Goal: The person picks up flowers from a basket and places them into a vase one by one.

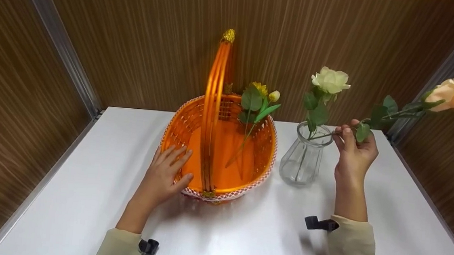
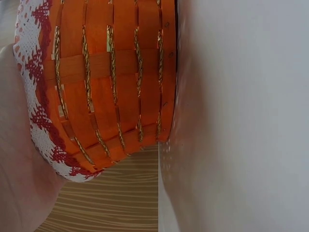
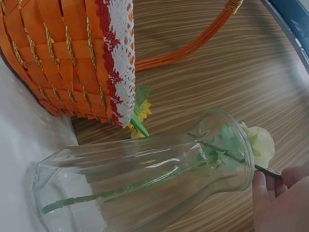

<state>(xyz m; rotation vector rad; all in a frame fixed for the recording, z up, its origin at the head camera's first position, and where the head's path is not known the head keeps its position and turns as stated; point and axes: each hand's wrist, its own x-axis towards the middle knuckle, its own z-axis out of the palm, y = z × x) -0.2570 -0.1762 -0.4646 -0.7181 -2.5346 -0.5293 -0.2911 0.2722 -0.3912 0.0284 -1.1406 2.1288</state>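
My right hand [image 1: 355, 152] pinches the stem of a peach rose [image 1: 446, 96] whose bloom leans out to the right. The lower end of that stem [image 3: 227, 153] reaches into the mouth of a clear glass vase [image 1: 300, 165]. A white rose [image 1: 331, 81] stands upright in the vase, its green stem running down to the bottom. My left hand [image 1: 167, 171] rests over the left front rim of an orange woven basket [image 1: 197, 149], fingers spread inside it. Its palm lies against the red and white lace trim [image 2: 41, 121]. Inside the basket lean a yellow flower [image 1: 260, 88] and a white tulip [image 1: 274, 96].
The basket's tall handle [image 1: 212, 102] arches over its middle, left of the vase. Basket and vase stand side by side on a white table [image 1: 242, 242]. Wood-grain panels [image 1: 148, 48] close off the back and both sides, with metal posts [image 1: 61, 41] at the corners.
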